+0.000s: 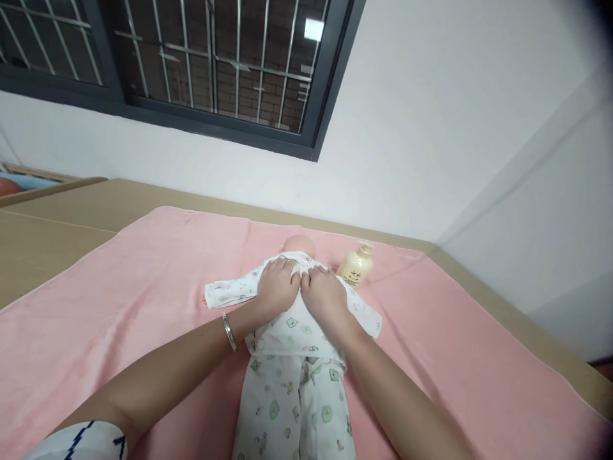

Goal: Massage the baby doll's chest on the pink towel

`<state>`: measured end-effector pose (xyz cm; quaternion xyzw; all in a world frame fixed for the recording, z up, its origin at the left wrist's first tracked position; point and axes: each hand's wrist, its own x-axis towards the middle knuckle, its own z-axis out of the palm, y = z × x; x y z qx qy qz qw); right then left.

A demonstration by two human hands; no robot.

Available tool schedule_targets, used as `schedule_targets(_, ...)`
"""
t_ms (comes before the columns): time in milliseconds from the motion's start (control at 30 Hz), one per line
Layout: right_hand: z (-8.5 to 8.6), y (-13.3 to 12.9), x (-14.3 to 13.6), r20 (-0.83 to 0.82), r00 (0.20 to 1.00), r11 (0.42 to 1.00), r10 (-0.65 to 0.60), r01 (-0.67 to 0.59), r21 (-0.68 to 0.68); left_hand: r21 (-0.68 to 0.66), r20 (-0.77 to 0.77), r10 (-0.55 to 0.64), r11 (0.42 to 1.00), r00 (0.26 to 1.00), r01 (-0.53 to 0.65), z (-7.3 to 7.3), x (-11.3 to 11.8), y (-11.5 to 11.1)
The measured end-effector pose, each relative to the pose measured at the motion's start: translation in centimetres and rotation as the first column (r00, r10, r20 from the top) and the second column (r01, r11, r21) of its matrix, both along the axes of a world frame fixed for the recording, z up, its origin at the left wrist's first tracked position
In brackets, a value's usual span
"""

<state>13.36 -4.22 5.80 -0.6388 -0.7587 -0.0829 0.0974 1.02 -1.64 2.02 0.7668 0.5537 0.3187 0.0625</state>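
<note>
A baby doll in white printed pyjamas lies stretched out, its head away from me and its arms spread. My left hand rests flat on the left side of its upper torso, fingers extended. Beside it, my right hand lies flat on the right side, the two thumbs close together. Neither hand grips anything. The pyjama top covers the torso, over matching trousers. I see no face on the doll's head, and cannot tell which way it faces.
A pale yellow pump bottle stands right of the doll. Under both is a pink blanket on a tan surface. Behind are a white wall and a barred window. A wooden edge borders the far left.
</note>
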Motion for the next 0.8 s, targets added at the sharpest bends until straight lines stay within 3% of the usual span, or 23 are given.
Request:
schedule_targets(267, 2.5, -2.6, -0.8, 0.013, 0.999, 0.996, 0.052, -0.051, -0.076, 0.018, 0.042, 0.009, 1.000, 0.999, -0.009, -0.2, 0.0, 0.1)
schedule_targets(433, 3.6, -3.9, -1.3, -0.083, 0.994, 0.989, 0.071, -0.081, -0.123, 0.051, 0.028, -0.009, 0.999, 1.000, 0.008, -0.6, -0.1, 0.2)
schedule_targets(533, 2.8, -2.7, -0.8, -0.130, 0.990, 0.990, 0.060, -0.075, -0.115, 0.095, 0.011, -0.008, 0.995, 1.000, 0.007, -0.8, 0.1, -0.3)
schedule_targets(667, 0.5, 0.8, 0.9, -0.173, 0.985, 0.993, -0.031, 0.011, -0.116, 0.183, -0.007, -0.002, 0.983, 1.000, 0.004, -1.0, 0.8, -1.5)
schedule_targets(800, -0.8, 2.6, 2.1, -0.148, 0.989, 0.991, -0.010, -0.010, -0.131, 0.216, -0.008, -0.019, 0.976, 1.000, 0.020, -1.2, 1.1, -2.2)
